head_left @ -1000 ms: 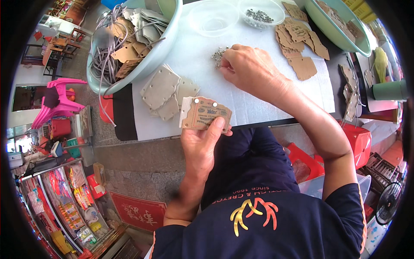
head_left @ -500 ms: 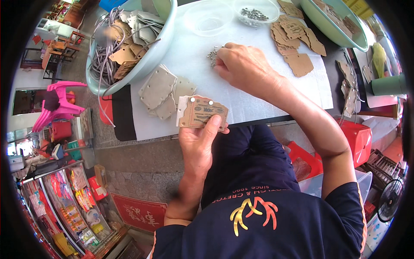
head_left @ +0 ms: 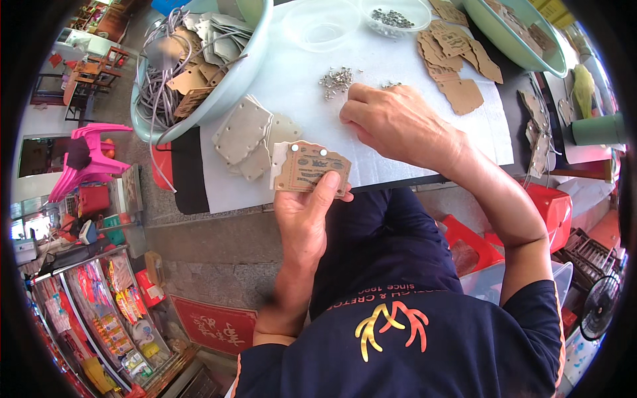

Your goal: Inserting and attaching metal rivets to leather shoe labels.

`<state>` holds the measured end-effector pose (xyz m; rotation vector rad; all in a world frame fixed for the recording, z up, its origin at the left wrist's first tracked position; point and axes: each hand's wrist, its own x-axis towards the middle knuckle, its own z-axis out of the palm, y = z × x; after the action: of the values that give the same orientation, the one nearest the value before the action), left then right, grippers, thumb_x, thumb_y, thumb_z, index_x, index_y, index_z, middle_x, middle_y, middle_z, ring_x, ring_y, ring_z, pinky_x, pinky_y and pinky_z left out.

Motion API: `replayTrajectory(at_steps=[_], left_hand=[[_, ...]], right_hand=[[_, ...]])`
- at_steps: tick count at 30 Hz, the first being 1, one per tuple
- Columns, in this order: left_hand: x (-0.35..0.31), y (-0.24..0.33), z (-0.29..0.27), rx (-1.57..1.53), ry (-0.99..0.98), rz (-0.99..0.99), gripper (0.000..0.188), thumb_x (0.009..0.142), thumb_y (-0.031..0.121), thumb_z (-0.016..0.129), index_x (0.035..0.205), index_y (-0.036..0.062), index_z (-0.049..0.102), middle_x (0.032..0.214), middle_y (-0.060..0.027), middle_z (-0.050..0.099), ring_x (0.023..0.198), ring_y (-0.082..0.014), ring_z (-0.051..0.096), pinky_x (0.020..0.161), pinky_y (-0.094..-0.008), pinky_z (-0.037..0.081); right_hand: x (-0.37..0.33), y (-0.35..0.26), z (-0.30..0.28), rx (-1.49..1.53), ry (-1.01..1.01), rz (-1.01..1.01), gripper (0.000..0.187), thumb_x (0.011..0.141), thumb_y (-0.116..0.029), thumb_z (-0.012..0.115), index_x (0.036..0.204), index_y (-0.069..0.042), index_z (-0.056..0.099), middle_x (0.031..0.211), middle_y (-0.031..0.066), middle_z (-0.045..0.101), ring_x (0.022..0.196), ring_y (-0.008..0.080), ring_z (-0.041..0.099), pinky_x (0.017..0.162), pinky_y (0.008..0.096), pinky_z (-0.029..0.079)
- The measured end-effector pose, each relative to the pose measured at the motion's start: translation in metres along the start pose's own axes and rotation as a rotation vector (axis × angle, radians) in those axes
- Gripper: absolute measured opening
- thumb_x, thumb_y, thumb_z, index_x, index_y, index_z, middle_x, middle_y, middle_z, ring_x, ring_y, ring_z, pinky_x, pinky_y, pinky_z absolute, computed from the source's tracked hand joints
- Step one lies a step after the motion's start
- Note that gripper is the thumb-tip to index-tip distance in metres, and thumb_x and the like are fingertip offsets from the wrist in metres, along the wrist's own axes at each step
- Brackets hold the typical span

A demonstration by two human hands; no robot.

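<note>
My left hand point(head_left: 304, 222) is closed around a brown printed card-like piece point(head_left: 306, 171) with an uneven edge, the thumb on its face. A pale grey piece lies behind it, and two whitish round studs show along its upper edge. My right hand point(head_left: 401, 123) hovers over the white-covered table with fingers pinched; whatever they hold is hidden. Just beyond its fingertips is a heap of small silvery rivets point(head_left: 336, 81), and a smaller cluster of rivets point(head_left: 391, 84) lies behind the hand. Grey plates with holes point(head_left: 245, 136) are stacked left of the held piece.
Several brown pieces point(head_left: 462, 96) lie at the right. Farther back are a clear plastic bowl point(head_left: 286, 33) and a bowl of dark small fasteners point(head_left: 396, 34). A light-blue basin point(head_left: 255, 50) of cords and plates stands left, a greenish basin point(head_left: 507, 53) far right.
My right hand has drawn back from the rivet heap, toward me and to the right, uncovering the heap. My left hand keeps the brown piece in nearly the same place.
</note>
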<state>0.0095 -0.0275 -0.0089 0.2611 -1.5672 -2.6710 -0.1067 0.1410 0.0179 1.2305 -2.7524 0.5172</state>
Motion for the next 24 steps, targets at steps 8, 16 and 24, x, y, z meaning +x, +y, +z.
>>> replayTrajectory(at_steps=[8, 16, 24], left_hand=[[-0.001, 0.0, 0.002, 0.012, 0.006, 0.007, 0.025, 0.09, 0.0, 0.06, 0.114, -0.0011, 0.055, 0.093, -0.0095, 0.065, 0.074, -0.0153, 0.064, 0.06, -0.0299, 0.055], [-0.002, 0.002, 0.003, 0.01, 0.005, 0.005, 0.028, 0.089, -0.001, 0.06, 0.117, -0.0005, 0.054, 0.094, -0.0089, 0.064, 0.075, -0.015, 0.063, 0.063, -0.0306, 0.055], [-0.002, 0.01, 0.007, 0.01, 0.073, 0.054, 0.036, 0.09, 0.002, 0.06, 0.124, 0.0027, 0.05, 0.104, -0.006, 0.061, 0.09, -0.0147, 0.06, 0.075, -0.0316, 0.05]], right_hand=[[0.001, 0.002, 0.003, 0.151, 0.06, 0.087, 0.01, 0.082, -0.011, 0.064, 0.09, -0.004, 0.064, 0.087, 0.0115, 0.062, 0.079, 0.0324, 0.063, 0.069, 0.0407, 0.051], [0.006, 0.005, 0.005, 0.032, 0.023, 0.048, 0.011, 0.083, -0.013, 0.061, 0.083, -0.003, 0.062, 0.086, 0.0115, 0.062, 0.077, 0.0327, 0.062, 0.069, 0.0423, 0.05], [-0.01, -0.009, -0.008, 0.405, 0.047, 0.151, 0.011, 0.083, -0.01, 0.064, 0.09, -0.001, 0.062, 0.078, 0.0094, 0.062, 0.069, 0.0229, 0.061, 0.065, 0.0337, 0.049]])
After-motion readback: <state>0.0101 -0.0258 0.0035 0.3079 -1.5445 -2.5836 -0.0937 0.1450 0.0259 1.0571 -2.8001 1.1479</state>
